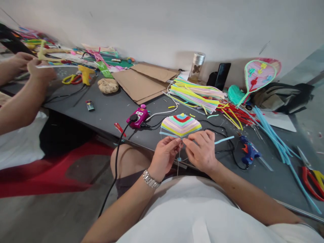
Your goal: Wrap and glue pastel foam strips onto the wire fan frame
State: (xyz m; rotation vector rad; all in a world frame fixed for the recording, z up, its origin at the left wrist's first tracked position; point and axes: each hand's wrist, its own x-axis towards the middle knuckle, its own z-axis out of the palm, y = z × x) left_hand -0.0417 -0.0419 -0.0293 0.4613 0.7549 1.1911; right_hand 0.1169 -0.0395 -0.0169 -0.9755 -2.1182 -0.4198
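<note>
My left hand and my right hand meet at the table's front edge, fingertips almost together. Both are closed in a pinch on a light blue pipe cleaner, whose ends stick out on either side. Directly beyond the fingers is a fan-shaped piece of striped pipe cleaners in yellow, lilac, mint, red and blue, on a thin frame. A thin stick with a small blue spot runs below it, between my hands. My fingertips partly hide where the pipe cleaner meets the frame.
Right of my hands lie a blue glue gun, light blue pipe cleaners and red-handled scissors. A pink power socket with cables sits left. Cardboard and a pipe cleaner bundle lie behind. At far left, a co-worker's hands work.
</note>
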